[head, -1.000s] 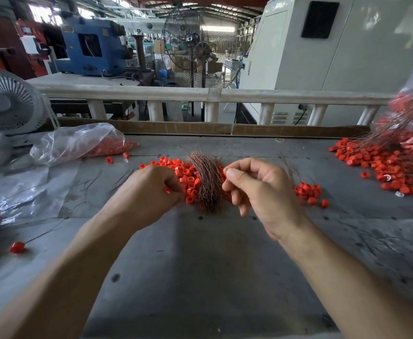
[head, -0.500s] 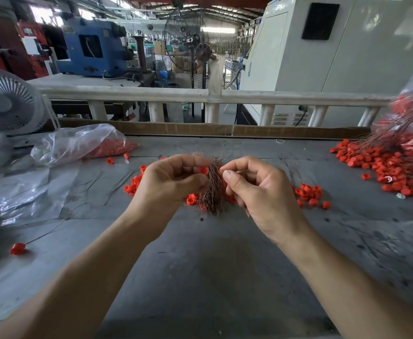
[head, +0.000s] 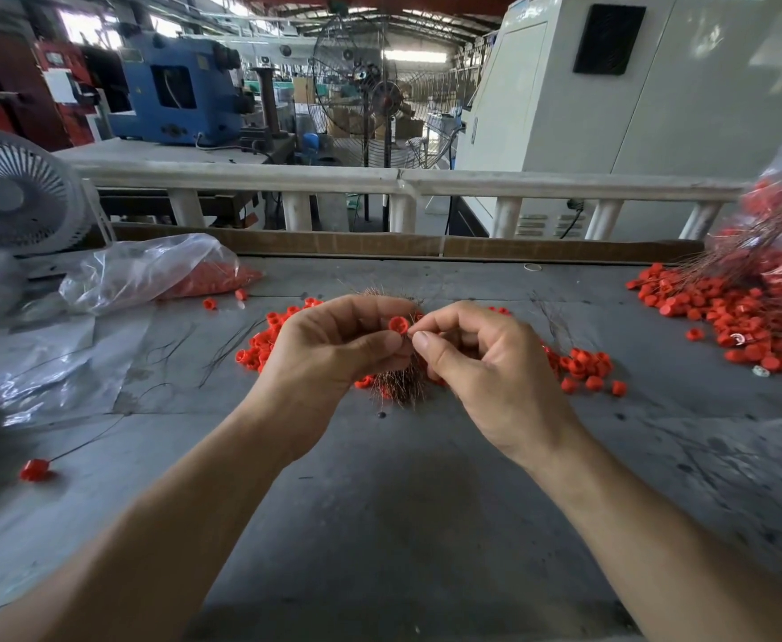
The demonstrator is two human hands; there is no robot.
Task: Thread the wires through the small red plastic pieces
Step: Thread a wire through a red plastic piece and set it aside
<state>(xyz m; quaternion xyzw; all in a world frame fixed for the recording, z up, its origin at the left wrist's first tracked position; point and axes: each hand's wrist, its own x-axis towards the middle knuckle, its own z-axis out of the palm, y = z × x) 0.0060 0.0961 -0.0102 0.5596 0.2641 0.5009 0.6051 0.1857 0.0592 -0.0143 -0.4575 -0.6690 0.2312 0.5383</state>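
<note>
At far left on the table (head: pixel 379 525) lies one finished piece (head: pixel 34 470) with its wire trailing off, and behind it a plastic bag (head: pixel 148 271) of red parts. Your left hand (head: pixel 328 349) is raised over the loose pile of red caps (head: pixel 259 349), thumb and fingers curled round a single red cap (head: pixel 398 325). The cap is light, hard and small, so it will twist or pop out if you squeeze unevenly; keep hold of its rim and leave the centre hole free. Just beside it, your right hand (head: pixel 481 363) pinches something too fine to see, presumably a wire, at the cap. Such a wire looks thin and springy, so I'd grip it close to the tip to stop it buckling. Under both hands sits the bundle of wires (head: pixel 400 386), with more caps to the right (head: pixel 583 368) and a big heap of threaded ones (head: pixel 750 308) at the far edge.

A second ago your left hand was down in the pile picking; now it is lifted and the cap meets the right fingertips.
</note>
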